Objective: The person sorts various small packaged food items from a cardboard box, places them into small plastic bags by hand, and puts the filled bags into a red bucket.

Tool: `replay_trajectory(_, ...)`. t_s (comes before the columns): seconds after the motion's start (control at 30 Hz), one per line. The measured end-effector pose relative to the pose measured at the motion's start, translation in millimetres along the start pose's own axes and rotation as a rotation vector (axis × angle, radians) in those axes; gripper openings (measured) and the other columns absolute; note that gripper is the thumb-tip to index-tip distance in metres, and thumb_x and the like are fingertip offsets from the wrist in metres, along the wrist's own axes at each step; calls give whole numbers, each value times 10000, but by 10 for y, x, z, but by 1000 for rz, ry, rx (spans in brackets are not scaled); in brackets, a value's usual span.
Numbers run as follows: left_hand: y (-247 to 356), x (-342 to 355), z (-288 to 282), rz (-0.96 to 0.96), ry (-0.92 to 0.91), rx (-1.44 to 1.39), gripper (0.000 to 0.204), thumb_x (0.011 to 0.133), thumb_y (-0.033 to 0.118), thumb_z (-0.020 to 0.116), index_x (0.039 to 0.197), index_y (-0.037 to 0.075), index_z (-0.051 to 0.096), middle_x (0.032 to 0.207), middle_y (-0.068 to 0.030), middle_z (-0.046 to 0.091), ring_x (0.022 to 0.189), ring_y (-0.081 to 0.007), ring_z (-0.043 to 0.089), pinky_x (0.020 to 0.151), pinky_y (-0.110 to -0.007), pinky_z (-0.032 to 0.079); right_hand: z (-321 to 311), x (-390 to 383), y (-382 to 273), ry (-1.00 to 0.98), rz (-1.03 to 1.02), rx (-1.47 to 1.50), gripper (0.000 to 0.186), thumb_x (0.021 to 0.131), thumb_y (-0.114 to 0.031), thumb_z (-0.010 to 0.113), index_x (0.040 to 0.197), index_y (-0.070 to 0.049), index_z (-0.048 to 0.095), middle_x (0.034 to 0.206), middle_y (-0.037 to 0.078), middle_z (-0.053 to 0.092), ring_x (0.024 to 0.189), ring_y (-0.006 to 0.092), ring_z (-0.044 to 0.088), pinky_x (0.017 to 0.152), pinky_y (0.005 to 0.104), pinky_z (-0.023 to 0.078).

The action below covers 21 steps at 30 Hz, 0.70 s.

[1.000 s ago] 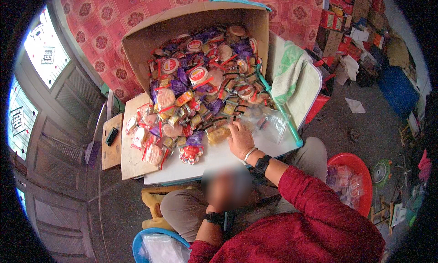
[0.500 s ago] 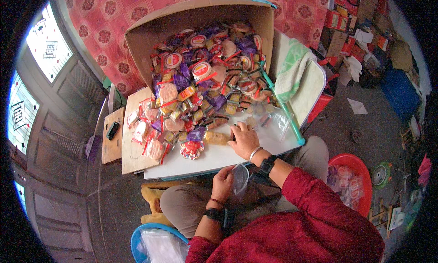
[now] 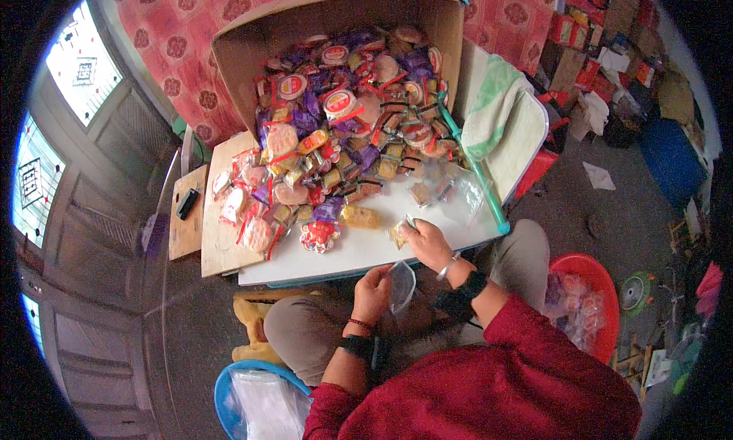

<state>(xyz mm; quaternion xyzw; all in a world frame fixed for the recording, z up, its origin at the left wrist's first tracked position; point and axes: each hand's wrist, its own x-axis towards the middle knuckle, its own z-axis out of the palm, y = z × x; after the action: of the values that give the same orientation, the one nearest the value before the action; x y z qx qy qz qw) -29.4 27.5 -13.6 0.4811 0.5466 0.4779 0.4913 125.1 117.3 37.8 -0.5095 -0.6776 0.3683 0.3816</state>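
My left hand [image 3: 372,295] is closed on the top of a small clear plastic bag [image 3: 401,286] below the front edge of the white board [image 3: 294,267]. My right hand [image 3: 427,245] pinches a small wrapped yellowish packet [image 3: 398,234] just over the board, to the upper right of the bag. A tipped cardboard box [image 3: 248,54] holds a heap of wrapped snacks [image 3: 343,104] in red, purple and gold that spills onto the board. A long yellow packet [image 3: 360,216] lies left of my right hand. Loose clear plastic [image 3: 462,199] lies at the board's right.
A plywood board [image 3: 217,261] is at left. A green tube [image 3: 481,177] and a towel [image 3: 492,108] are at right. A red basin [image 3: 607,303] of packets is beside my right knee, a blue basin [image 3: 229,379] of bags at lower left. Cartons [image 3: 569,74] pile at back right.
My right hand has drawn back from the heap toward my left hand, now with a small packet in it. My left hand and bag, blurred a second ago, are now slightly higher.
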Motion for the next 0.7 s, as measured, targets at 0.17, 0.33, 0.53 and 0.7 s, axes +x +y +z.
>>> replay_trajectory(0.17, -181, -15, -15, 33, 53, 71, 194, 849, 69, 518, 997, -15, 612, 896, -90, 661, 817, -125, 594, 738, -255, 469, -105, -330, -98, -206, -185, 65, 233, 835, -226, 592, 788, -2, 545, 625, 19, 547, 486, 80, 513, 440, 239, 410)
replay_trajectory(0.33, -45, -3, 37, 71, 35, 101, 189, 854, 89, 526, 987, -16, 611, 884, -112, 659, 808, -132, 599, 726, -266, 474, -229, -529, -272, -302, 4, 39, 275, 800, -240, 620, 736, 19, 550, 585, 58, 564, 467, 108, 536, 429, 258, 424)
replay_trajectory(0.53, -485, 57, 26, 302, 44, 462, 176, 862, 96, 526, 973, -18, 600, 879, -98, 657, 790, -133, 599, 711, -262, 477, -89, -566, -183, -288, 170, -345, 344, 736, -311, 653, 670, 18, 578, 639, 179, 597, 611, 292, 606, 567, 387, 459)
replay_trajectory(0.7, -414, 20, 127, -210, -6, -404, 169, 876, 117, 527, 978, -6, 582, 794, -55, 625, 700, -97, 557, 631, -239, 466, -65, -627, -223, -324, 220, -287, 305, 757, -288, 640, 725, 13, 596, 672, 185, 611, 635, 299, 619, 591, 370, 473)
